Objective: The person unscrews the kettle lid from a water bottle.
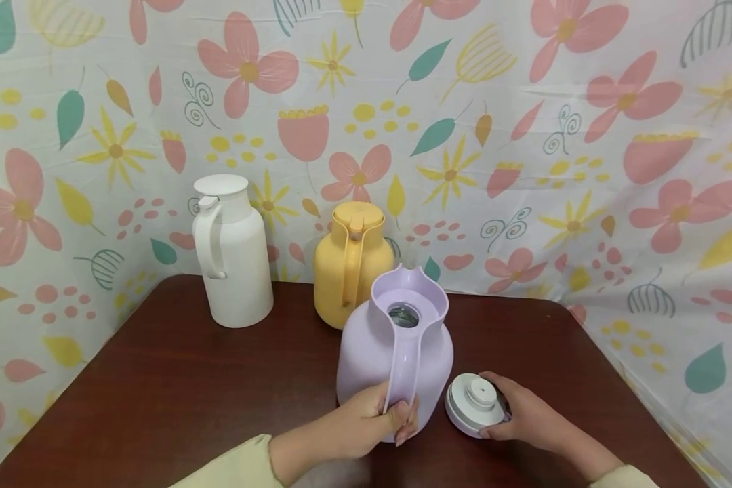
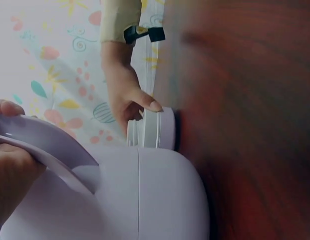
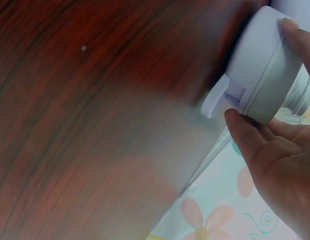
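Note:
A lilac thermos jug (image 1: 366, 359) stands on the table without its lid, its round neck opening showing inside the spouted collar. My left hand (image 1: 375, 420) grips the lower part of its handle (image 1: 406, 366); the left wrist view shows the fingers around that handle (image 2: 50, 145). To the right of the jug lies its lid (image 1: 472, 407), upside down, with the white stopper side up. My right hand (image 1: 524, 413) holds the lid by its edge, thumb on one side and fingers on the other. In the right wrist view, the lid (image 3: 264, 60) has a small lilac lever (image 3: 214, 97) sticking out.
A white thermos jug (image 1: 240, 264) stands at the back left of the dark wood table (image 1: 250, 400). Behind the lilac jug is a yellow thermos jug (image 1: 326, 278), partly covered by it. A flower-patterned curtain (image 1: 512, 169) hangs along the table's back and sides.

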`<state>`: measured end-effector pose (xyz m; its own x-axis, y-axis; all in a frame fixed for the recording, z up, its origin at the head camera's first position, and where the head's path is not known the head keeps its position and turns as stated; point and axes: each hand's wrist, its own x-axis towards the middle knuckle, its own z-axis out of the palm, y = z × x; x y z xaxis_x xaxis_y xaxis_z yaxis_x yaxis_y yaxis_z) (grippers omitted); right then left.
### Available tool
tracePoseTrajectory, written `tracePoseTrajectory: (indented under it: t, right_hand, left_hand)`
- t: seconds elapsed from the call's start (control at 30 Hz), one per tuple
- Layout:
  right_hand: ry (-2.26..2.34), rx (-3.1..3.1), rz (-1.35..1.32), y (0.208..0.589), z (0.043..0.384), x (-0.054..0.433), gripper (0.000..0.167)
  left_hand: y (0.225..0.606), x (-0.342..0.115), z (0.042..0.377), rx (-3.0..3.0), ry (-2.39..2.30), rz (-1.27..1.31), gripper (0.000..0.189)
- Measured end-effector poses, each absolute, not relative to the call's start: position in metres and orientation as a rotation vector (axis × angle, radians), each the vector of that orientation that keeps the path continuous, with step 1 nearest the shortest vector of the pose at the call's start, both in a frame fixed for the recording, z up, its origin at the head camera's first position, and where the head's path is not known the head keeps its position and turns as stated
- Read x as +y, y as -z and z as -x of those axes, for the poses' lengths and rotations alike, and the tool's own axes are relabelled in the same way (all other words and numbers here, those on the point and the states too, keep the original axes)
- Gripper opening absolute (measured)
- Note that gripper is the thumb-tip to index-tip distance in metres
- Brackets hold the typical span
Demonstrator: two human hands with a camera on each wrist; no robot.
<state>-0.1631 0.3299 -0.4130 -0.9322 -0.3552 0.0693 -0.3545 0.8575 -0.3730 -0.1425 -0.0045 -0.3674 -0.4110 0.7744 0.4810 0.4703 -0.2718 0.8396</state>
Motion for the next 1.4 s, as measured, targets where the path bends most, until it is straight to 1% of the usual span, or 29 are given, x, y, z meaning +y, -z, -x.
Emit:
tracePoseTrajectory:
  t: [0.17,0.37,0.67,0.87,1.1,1.23,1.33,1.4]
  right_hand:
    - [0.627,3.042,0.539,0.414,0.165,0.334,0.086]
    - [0.624,3.064,0.45,0.412,0.17,0.341,0.081]
    - [0.607,3.044,0.25,0.407,0.18,0.353,0.084]
    - [0.559,3.041,0.15,0.406,0.188,0.361,0.088]
    - [0.547,3.049,0.089,0.404,0.194,0.371,0.092]
    - [0.559,3.043,0.072,0.404,0.198,0.375,0.093]
    - [0.565,3.039,0.047,0.404,0.2,0.377,0.094]
    - [0.562,3.045,0.036,0.406,0.201,0.378,0.095]
  left_hand:
    - [0.367,0.01,0.152,1.685,-1.74,-1.448,0.078]
    - [0.364,0.02,0.165,1.726,-1.7,-1.313,0.083]
    - [0.358,0.036,0.189,1.742,-1.61,-1.295,0.087]
    - [0.356,0.053,0.205,1.732,-1.607,-1.257,0.082]
    - [0.351,0.066,0.216,1.685,-1.618,-1.188,0.065]
    - [0.349,0.074,0.223,1.696,-1.613,-1.177,0.063]
    - [0.348,0.081,0.227,1.684,-1.622,-1.176,0.057]
    - [0.349,0.086,0.23,1.667,-1.642,-1.152,0.048]
